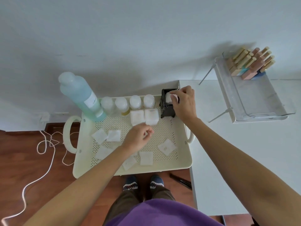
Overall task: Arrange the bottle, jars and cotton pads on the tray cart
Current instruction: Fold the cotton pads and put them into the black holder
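Fingers around pad.

Left arm: bare, it reaches forward and to the right from the lower left of the view, the forearm straight.
Left hand: back turned up, fingers loosely curled inward, thumb and fingertips drawn near each other; whether anything sits between them cannot be told.
Right arm: bare, it stretches forward from the lower right, extended farther than the left, the wrist bent slightly inward.
Right hand: back turned up, knuckles raised, fingers curled down and pinching a small white pad at their tips.
Spacing: the two hands are apart, the right ahead of the left.
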Action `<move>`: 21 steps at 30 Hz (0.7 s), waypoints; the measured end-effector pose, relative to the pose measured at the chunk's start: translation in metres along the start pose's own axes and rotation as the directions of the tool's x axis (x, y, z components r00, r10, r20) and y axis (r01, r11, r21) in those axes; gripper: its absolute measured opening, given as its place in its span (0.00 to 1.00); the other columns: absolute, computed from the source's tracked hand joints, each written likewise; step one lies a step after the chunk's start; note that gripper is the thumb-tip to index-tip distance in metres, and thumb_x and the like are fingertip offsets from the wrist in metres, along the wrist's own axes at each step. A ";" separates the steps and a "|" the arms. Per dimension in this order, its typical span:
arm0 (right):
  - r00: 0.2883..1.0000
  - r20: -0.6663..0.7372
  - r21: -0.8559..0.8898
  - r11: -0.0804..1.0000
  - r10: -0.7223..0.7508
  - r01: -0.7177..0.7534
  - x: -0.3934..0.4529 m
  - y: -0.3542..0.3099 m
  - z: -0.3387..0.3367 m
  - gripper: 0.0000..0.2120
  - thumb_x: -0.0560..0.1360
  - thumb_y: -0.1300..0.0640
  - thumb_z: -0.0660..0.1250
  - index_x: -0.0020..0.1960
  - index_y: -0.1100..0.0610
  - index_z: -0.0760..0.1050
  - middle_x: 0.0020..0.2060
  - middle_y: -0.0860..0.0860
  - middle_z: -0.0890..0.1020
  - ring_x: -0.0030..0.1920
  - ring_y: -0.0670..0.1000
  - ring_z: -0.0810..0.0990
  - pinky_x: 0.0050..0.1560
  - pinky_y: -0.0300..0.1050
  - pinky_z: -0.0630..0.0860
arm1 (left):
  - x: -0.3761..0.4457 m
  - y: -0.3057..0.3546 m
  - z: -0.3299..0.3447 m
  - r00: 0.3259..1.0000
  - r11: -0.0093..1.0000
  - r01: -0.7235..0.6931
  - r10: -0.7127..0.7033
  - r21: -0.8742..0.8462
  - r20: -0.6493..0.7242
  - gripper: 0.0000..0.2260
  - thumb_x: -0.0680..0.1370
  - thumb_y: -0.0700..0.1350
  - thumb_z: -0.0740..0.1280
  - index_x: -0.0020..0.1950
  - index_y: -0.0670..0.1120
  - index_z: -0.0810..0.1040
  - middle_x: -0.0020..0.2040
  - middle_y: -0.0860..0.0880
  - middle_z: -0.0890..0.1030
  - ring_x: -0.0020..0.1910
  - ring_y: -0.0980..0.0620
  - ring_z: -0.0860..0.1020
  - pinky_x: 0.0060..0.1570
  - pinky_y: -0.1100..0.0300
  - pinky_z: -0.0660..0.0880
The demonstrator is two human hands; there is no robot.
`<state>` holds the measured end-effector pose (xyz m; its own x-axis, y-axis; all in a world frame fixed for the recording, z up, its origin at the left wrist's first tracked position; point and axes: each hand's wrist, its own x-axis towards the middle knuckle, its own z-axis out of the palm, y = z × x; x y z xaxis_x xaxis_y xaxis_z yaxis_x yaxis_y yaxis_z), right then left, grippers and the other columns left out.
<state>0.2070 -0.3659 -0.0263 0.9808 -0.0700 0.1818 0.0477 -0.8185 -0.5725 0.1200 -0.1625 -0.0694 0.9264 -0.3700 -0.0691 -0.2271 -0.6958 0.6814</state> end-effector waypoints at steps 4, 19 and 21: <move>0.966 -0.160 0.090 0.971 -0.204 0.221 -0.040 -0.004 -0.003 0.05 0.76 0.63 0.67 0.49 0.60 0.81 0.40 0.55 0.75 0.37 0.48 0.72 0.39 0.35 0.70 | -0.023 -0.020 0.017 0.967 0.983 0.063 -0.103 0.172 0.233 0.07 0.74 0.43 0.70 0.51 0.45 0.81 0.49 0.49 0.81 0.48 0.53 0.78 0.51 0.55 0.77; 0.726 0.672 -0.289 0.954 0.144 0.078 -0.125 0.042 0.052 0.17 0.75 0.64 0.65 0.61 0.51 0.70 0.59 0.56 0.67 0.60 0.57 0.70 0.48 0.47 0.70 | -0.036 -0.016 0.043 0.897 0.911 0.122 -0.271 0.394 0.349 0.11 0.71 0.48 0.73 0.49 0.46 0.77 0.51 0.48 0.77 0.54 0.47 0.72 0.57 0.52 0.67; 0.727 0.669 -0.304 0.949 0.153 0.081 -0.122 0.043 0.054 0.11 0.75 0.62 0.66 0.56 0.54 0.73 0.59 0.56 0.67 0.60 0.57 0.69 0.50 0.49 0.74 | -0.038 -0.015 0.044 0.900 0.919 0.131 -0.267 0.371 0.343 0.08 0.71 0.47 0.73 0.46 0.47 0.77 0.48 0.49 0.79 0.50 0.48 0.72 0.56 0.53 0.67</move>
<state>0.0994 -0.3621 -0.1165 0.8471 0.2056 -0.4901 0.0669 -0.9561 -0.2853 0.0746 -0.1654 -0.1092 0.7918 -0.3586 -0.4945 -0.1984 -0.9167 0.3469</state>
